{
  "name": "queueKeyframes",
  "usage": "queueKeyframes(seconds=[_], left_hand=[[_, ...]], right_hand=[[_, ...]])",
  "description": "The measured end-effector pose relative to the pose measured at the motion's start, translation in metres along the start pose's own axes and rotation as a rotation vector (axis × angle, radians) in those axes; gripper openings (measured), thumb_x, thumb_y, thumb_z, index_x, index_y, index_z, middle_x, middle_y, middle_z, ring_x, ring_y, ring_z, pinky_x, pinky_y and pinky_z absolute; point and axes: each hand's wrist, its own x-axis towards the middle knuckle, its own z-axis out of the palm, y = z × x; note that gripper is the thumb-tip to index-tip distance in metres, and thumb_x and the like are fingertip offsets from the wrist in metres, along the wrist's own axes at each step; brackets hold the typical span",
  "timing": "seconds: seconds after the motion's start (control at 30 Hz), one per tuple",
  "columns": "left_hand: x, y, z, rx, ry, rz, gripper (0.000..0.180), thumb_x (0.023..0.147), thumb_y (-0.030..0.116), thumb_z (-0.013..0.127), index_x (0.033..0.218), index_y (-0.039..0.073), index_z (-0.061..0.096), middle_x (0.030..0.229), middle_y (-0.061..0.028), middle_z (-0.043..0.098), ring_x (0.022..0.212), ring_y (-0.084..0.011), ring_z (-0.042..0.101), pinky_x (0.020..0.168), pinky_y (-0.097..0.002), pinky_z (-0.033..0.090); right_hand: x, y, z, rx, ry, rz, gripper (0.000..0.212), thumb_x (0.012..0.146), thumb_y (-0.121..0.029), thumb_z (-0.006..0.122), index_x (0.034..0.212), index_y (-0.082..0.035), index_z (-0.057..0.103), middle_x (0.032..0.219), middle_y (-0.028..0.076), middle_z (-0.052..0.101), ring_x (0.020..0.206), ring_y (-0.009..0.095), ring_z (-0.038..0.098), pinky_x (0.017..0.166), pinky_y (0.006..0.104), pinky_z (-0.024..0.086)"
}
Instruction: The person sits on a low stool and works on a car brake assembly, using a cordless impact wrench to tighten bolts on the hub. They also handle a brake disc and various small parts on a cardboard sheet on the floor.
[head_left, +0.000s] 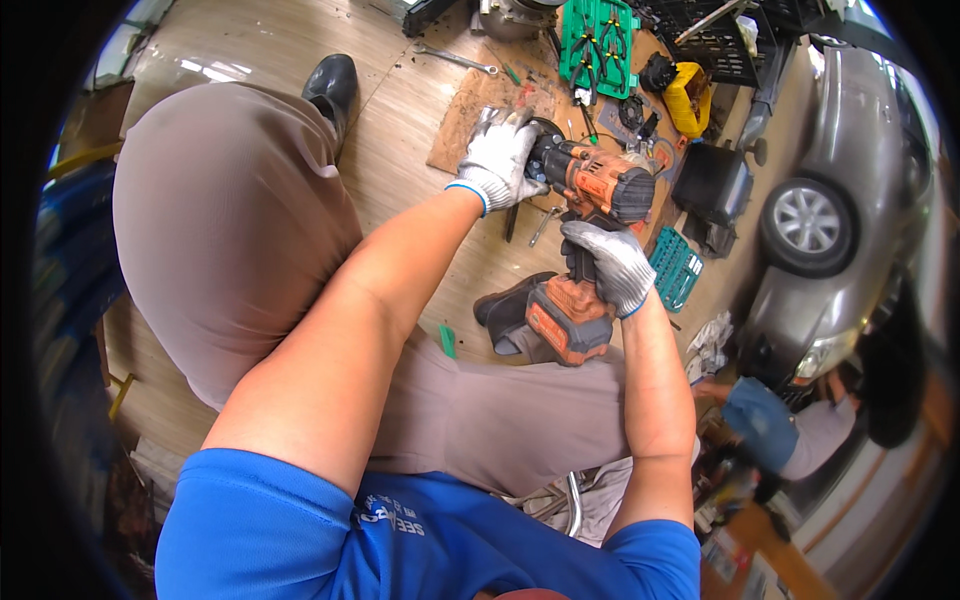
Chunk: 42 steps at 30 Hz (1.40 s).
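Observation:
My right hand [612,265], in a white and grey glove, wraps round the handle of an orange and black cordless impact wrench [605,180]. Its big orange battery [570,322] hangs below, above my bent leg. The tool's nose points left, toward my left hand [497,155], gloved too, which is closed round a dark round metal part [545,140] at the nose. That part is mostly hidden by the fingers, so its kind does not show. Under my left hand lies a brown, stained board [450,130] on the floor.
Beyond lie a combination spanner [455,58], a green case of pliers [598,50] and a yellow item [690,100]. A black bin [712,185] and a teal socket set [676,268] are at the right. Farther right, a person [765,425] crouches beside a grey car [850,180].

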Motion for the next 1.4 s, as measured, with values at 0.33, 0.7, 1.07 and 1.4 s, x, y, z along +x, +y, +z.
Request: queueKeyframes(seconds=[0.33, 0.7, 1.07, 1.4], left_hand=[[0.002, -0.001, 0.003, -0.024, 0.138, 0.109, 0.083, 0.068, 0.046, 0.087, 0.134, 0.005, 0.057, 0.140, -0.0265, 0.052, 0.128, -0.0451, 0.053, 0.108, -0.0493, 0.046], [0.004, 0.000, 0.003, -0.003, 0.088, 0.064, 0.079, 0.065, 0.046, 0.089, 0.128, 0.008, 0.061, 0.131, -0.0205, 0.058, 0.122, -0.0407, 0.057, 0.107, -0.0492, 0.045], [0.004, -0.001, -0.004, 0.030, 0.041, 0.130, 0.084, 0.068, 0.052, 0.087, 0.132, 0.004, 0.058, 0.138, -0.0238, 0.054, 0.125, -0.0416, 0.055, 0.106, -0.0479, 0.047], [0.012, -0.005, -0.005, 0.002, 0.030, 0.168, 0.079, 0.067, 0.051, 0.085, 0.125, 0.004, 0.062, 0.133, -0.0223, 0.057, 0.124, -0.0400, 0.056, 0.109, -0.0493, 0.041]], right_hand=[[-0.007, -0.011, 0.005, -0.060, 0.017, 0.023, 0.017, 0.086, -0.021, 0.078, 0.086, -0.005, 0.072, 0.072, 0.003, 0.067, 0.059, 0.012, 0.059, 0.054, 0.0274, 0.046], [-0.001, -0.012, -0.007, -0.107, -0.060, 0.014, 0.019, 0.089, -0.019, 0.076, 0.101, -0.005, 0.071, 0.078, 0.004, 0.068, 0.063, 0.015, 0.063, 0.059, 0.0285, 0.051], [0.009, -0.030, -0.022, -0.214, -0.120, 0.090, 0.029, 0.088, -0.014, 0.077, 0.111, 0.001, 0.068, 0.084, 0.008, 0.068, 0.067, 0.020, 0.069, 0.062, 0.0329, 0.058], [0.012, -0.014, -0.018, -0.184, -0.070, 0.096, 0.029, 0.089, -0.011, 0.078, 0.114, -0.002, 0.066, 0.081, 0.005, 0.067, 0.063, 0.016, 0.065, 0.058, 0.0296, 0.055]])
